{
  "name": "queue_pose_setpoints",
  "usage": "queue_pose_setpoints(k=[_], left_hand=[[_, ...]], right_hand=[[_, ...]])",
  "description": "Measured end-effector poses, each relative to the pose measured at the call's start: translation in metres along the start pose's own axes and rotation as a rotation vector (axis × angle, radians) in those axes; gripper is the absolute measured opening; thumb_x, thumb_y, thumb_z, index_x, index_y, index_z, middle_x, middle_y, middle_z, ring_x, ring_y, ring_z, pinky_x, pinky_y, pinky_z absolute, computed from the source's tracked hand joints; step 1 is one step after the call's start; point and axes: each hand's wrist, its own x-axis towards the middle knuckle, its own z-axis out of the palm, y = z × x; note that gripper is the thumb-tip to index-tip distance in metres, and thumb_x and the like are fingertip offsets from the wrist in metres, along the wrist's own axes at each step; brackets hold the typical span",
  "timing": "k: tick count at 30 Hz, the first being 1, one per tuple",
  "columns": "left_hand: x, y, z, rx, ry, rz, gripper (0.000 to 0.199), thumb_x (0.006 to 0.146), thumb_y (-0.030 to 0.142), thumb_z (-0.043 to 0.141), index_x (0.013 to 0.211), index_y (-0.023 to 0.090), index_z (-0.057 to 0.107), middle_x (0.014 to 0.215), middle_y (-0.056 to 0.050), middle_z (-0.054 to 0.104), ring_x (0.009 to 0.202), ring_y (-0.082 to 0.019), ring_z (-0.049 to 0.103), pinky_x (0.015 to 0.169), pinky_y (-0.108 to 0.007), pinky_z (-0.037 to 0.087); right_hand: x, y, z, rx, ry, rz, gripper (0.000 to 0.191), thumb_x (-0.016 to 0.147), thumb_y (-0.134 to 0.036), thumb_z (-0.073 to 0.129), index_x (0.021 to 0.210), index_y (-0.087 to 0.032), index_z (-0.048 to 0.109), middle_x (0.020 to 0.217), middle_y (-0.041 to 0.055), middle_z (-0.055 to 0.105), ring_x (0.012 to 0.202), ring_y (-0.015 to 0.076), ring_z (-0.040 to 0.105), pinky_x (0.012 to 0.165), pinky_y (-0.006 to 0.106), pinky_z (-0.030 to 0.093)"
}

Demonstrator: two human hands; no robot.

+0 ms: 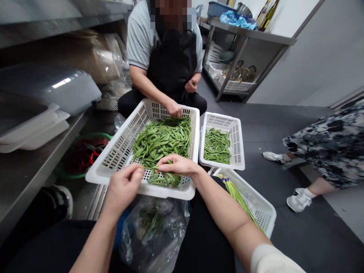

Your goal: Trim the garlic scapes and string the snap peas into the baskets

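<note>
Both my hands meet over the near edge of a large white slotted basket (113, 151) heaped with green pea pods (162, 138). My right hand (178, 165) is closed on a few pods, one pointing left from its fingertips. Thumb and forefinger of my left hand (125, 187) are pinched together close to that pod's thin end; what lies between them is too small to make out. More pods (167, 179) lie in the basket's near corner, just below my right hand.
Opposite sits a person in a black apron (173, 60), one hand (174, 109) in the basket. A smaller basket (240, 151) of pods and one with green stalks (236, 193) stand right. Below is a plastic bag (153, 231) with green scraps; left, a steel shelf (57, 155).
</note>
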Motion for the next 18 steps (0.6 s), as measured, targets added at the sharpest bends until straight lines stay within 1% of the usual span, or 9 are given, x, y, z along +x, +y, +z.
queue_pose_setpoints(k=[2, 3, 4, 7, 9, 11, 14, 16, 18], left_hand=[[0.003, -0.003, -0.006, -0.172, 0.128, -0.178, 0.019, 0.072, 0.036, 0.045, 0.063, 0.021, 0.052, 0.056, 0.003, 0.049, 0.053, -0.013, 0.044, 0.049, -0.023, 0.036], [0.003, -0.004, -0.007, -0.238, 0.125, -0.239, 0.02, 0.071, 0.038, 0.046, 0.064, 0.021, 0.052, 0.055, 0.003, 0.048, 0.051, -0.012, 0.043, 0.047, -0.023, 0.035], [0.004, -0.004, -0.006, -0.278, 0.078, -0.27, 0.022, 0.071, 0.041, 0.046, 0.064, 0.02, 0.052, 0.055, 0.003, 0.048, 0.049, -0.012, 0.041, 0.045, -0.022, 0.033], [0.005, -0.002, 0.003, -0.215, -0.13, -0.198, 0.032, 0.071, 0.049, 0.045, 0.058, 0.02, 0.05, 0.052, 0.003, 0.044, 0.049, -0.012, 0.04, 0.047, -0.024, 0.033], [0.006, 0.002, 0.008, -0.115, -0.165, -0.107, 0.036, 0.072, 0.051, 0.043, 0.053, 0.02, 0.046, 0.052, 0.003, 0.041, 0.054, -0.013, 0.041, 0.052, -0.025, 0.034], [0.007, 0.006, 0.011, -0.054, -0.151, -0.074, 0.037, 0.072, 0.051, 0.041, 0.051, 0.02, 0.044, 0.052, 0.003, 0.039, 0.056, -0.014, 0.041, 0.054, -0.026, 0.034], [0.008, 0.007, 0.011, -0.09, -0.153, -0.117, 0.036, 0.069, 0.051, 0.044, 0.051, 0.021, 0.043, 0.052, 0.003, 0.039, 0.056, -0.014, 0.04, 0.053, -0.026, 0.034], [0.009, 0.004, 0.012, -0.193, -0.19, -0.183, 0.033, 0.065, 0.05, 0.05, 0.051, 0.021, 0.042, 0.05, 0.003, 0.038, 0.053, -0.013, 0.038, 0.049, -0.025, 0.033], [0.01, 0.001, 0.014, -0.329, -0.236, -0.268, 0.032, 0.061, 0.048, 0.055, 0.051, 0.022, 0.04, 0.048, 0.005, 0.036, 0.05, -0.01, 0.033, 0.045, -0.023, 0.032]], right_hand=[[-0.002, -0.001, -0.003, 0.077, -0.042, 0.03, 0.045, 0.067, -0.053, 0.068, 0.086, -0.012, 0.062, 0.053, -0.0065, 0.05, 0.037, 0.0024, 0.029, 0.036, 0.02, 0.015], [-0.002, -0.001, -0.004, 0.109, -0.056, 0.04, 0.046, 0.066, -0.053, 0.068, 0.086, -0.012, 0.061, 0.052, -0.0068, 0.051, 0.036, 0.0021, 0.028, 0.035, 0.02, 0.014], [-0.002, 0.0, -0.003, 0.135, -0.07, 0.05, 0.047, 0.066, -0.053, 0.069, 0.086, -0.012, 0.06, 0.052, -0.0069, 0.051, 0.034, 0.0019, 0.028, 0.034, 0.02, 0.013], [0.0, 0.0, 0.001, 0.163, -0.109, 0.069, 0.045, 0.066, -0.053, 0.069, 0.084, -0.013, 0.058, 0.052, -0.007, 0.051, 0.034, 0.0019, 0.027, 0.034, 0.019, 0.013], [0.001, -0.001, 0.005, 0.098, -0.094, 0.063, 0.044, 0.069, -0.054, 0.066, 0.082, -0.013, 0.059, 0.052, -0.0065, 0.05, 0.036, 0.0028, 0.028, 0.037, 0.019, 0.017], [0.0, -0.003, 0.01, -0.062, -0.005, -0.009, 0.04, 0.07, -0.052, 0.066, 0.078, -0.013, 0.06, 0.055, -0.0052, 0.05, 0.043, 0.0042, 0.034, 0.042, 0.019, 0.024], [-0.001, -0.003, 0.016, -0.349, 0.145, -0.244, 0.031, 0.068, -0.041, 0.073, 0.069, -0.014, 0.058, 0.062, -0.0039, 0.052, 0.059, 0.0069, 0.045, 0.057, 0.019, 0.034], [0.001, -0.002, 0.016, -0.459, 0.107, -0.355, 0.024, 0.072, -0.033, 0.072, 0.068, -0.015, 0.057, 0.066, -0.0033, 0.054, 0.067, 0.0085, 0.051, 0.064, 0.019, 0.036], [0.002, -0.001, 0.013, -0.483, 0.001, -0.379, 0.018, 0.078, -0.029, 0.066, 0.07, -0.015, 0.059, 0.069, -0.0026, 0.057, 0.07, 0.009, 0.055, 0.067, 0.019, 0.037]])
